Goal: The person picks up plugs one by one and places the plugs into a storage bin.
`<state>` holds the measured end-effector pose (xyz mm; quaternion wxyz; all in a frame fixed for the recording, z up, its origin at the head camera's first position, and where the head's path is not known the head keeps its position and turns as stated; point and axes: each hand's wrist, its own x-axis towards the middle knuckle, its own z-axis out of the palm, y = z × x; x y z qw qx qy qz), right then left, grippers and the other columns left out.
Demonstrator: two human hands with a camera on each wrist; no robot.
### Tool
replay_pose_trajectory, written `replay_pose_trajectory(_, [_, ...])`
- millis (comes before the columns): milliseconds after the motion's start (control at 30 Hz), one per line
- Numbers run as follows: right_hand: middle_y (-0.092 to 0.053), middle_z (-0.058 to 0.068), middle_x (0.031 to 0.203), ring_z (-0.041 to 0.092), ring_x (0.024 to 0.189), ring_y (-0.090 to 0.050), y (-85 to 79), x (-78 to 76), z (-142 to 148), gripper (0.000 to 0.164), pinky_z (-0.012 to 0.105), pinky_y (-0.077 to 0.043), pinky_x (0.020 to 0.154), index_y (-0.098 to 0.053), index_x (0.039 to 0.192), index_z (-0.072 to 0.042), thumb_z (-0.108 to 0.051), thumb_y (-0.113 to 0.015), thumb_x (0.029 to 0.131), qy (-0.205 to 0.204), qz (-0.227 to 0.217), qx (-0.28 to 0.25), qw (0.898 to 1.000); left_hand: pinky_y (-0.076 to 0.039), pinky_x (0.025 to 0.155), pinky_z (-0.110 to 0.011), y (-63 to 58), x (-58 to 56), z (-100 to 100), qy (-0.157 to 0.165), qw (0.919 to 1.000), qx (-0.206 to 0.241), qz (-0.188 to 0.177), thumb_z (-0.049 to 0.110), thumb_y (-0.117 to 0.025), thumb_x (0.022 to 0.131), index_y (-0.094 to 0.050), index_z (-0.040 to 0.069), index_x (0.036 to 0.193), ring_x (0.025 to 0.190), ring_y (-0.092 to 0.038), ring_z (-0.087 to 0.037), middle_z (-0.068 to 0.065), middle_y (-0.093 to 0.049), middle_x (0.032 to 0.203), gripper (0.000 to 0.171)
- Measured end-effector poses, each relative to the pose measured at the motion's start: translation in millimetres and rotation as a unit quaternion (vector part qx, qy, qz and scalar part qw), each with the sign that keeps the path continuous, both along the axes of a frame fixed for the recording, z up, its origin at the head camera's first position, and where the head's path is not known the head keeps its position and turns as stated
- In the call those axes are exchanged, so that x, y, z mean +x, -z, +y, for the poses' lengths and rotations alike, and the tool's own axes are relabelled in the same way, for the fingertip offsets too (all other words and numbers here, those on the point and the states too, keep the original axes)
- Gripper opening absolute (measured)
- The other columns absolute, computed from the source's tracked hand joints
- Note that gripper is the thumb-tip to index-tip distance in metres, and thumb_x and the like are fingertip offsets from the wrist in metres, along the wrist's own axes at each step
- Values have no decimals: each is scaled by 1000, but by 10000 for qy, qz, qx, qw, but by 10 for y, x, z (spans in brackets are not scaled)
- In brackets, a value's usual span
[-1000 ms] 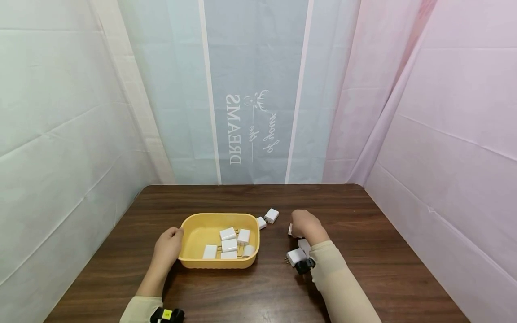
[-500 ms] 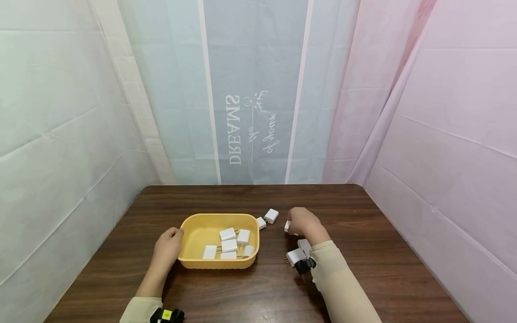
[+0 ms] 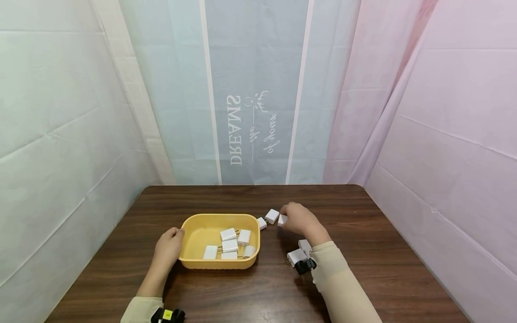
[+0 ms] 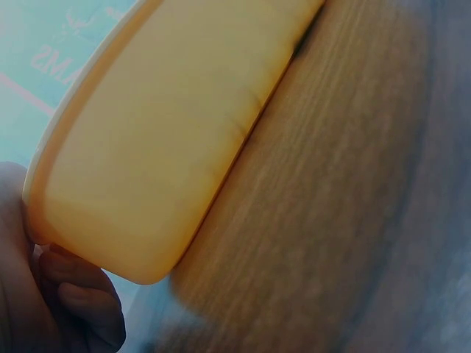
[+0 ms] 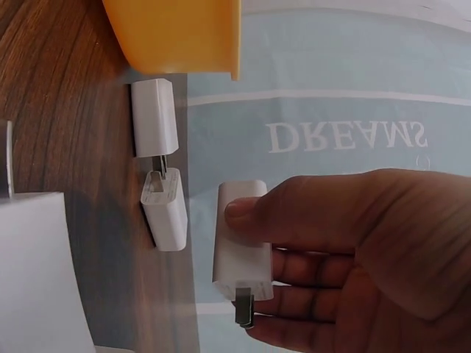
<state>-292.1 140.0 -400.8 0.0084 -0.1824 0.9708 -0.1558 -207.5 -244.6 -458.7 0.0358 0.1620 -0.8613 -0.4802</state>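
My left hand (image 3: 168, 246) pinches the left rim of a yellow plastic basin (image 3: 198, 224), thumb and curled fingers on its edge in the left wrist view. Several white charger plugs (image 3: 230, 245) lie inside, toward the basin's right half. Between the thumb and fingers of my right hand (image 3: 300, 220) is another white charger plug (image 5: 241, 239), its metal prongs pointing down in the right wrist view. Two more plugs lie just right of the basin, one plug (image 5: 155, 118) by its wall and another plug (image 5: 166, 209) touching or nearly touching it.
Under my right wrist rest a charger plug (image 3: 296, 257) and a second plug (image 3: 304, 246) close together. Everything stands on a dark wooden table (image 3: 258, 291). A pale printed curtain (image 3: 258, 54) hangs at the table's far edge, with white cloth on both sides.
My right hand has moved left and slightly away from me, carrying the charger plug nearer to the two by the basin. The left hand and basin have stayed in place.
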Motion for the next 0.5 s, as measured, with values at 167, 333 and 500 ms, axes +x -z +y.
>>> replay_pose_trajectory(167, [-65, 2, 102, 15, 86, -58, 0, -3, -33, 33, 34, -49, 72, -70, 109, -11, -14, -73, 76, -139, 280, 11, 9995, -44, 58, -30, 7, -7, 1, -9, 10000, 17, 10, 43, -35, 102, -59, 4, 101, 67, -53, -20, -10, -56, 81, 45])
replay_pose_trajectory(333, [-64, 3, 108, 18, 96, -60, -1, 16, -76, 35, 37, -51, 79, -68, 113, -10, -16, -71, 79, -386, 343, -36, 9987, -44, 58, -31, 12, -10, -2, -23, 10000, 14, 10, 43, -35, 102, -59, 4, 101, 67, -53, -20, -11, -56, 82, 45])
replay_pose_trajectory(500, [-62, -1, 106, 13, 93, -58, -17, 33, -112, 35, 33, -50, 78, -68, 116, -14, -19, -70, 81, -516, 461, -76, 9976, -44, 58, -31, 15, -12, -5, -17, 10000, 30, 2, 43, -36, 102, -59, 4, 101, 67, -54, -20, -11, -57, 83, 46])
